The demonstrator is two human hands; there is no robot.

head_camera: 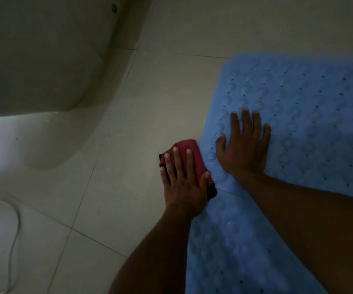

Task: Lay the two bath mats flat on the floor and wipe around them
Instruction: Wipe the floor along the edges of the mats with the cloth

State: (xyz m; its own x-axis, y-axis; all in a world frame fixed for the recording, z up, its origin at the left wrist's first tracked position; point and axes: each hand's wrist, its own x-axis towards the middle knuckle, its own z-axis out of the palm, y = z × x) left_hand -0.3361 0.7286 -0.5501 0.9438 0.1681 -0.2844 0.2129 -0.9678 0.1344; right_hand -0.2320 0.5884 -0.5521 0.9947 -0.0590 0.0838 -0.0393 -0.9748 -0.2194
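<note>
Two blue rubber bath mats with suction bumps and small holes lie flat on the tiled floor. The far mat (311, 107) fills the right side; the near mat (230, 251) lies below it, and their edges meet near my left thumb. My right hand (243, 145) rests flat, fingers spread, on the far mat's left part. My left hand (182, 179) presses a dark red cloth (184, 147) onto the floor, right against the mats' left edge.
A pale curved fixture, perhaps a tub or toilet base (43, 81), takes up the upper left. A thin white cord or hose (15, 234) loops on the tiles at lower left. Light tiles (128, 124) lie between the fixture and the mats.
</note>
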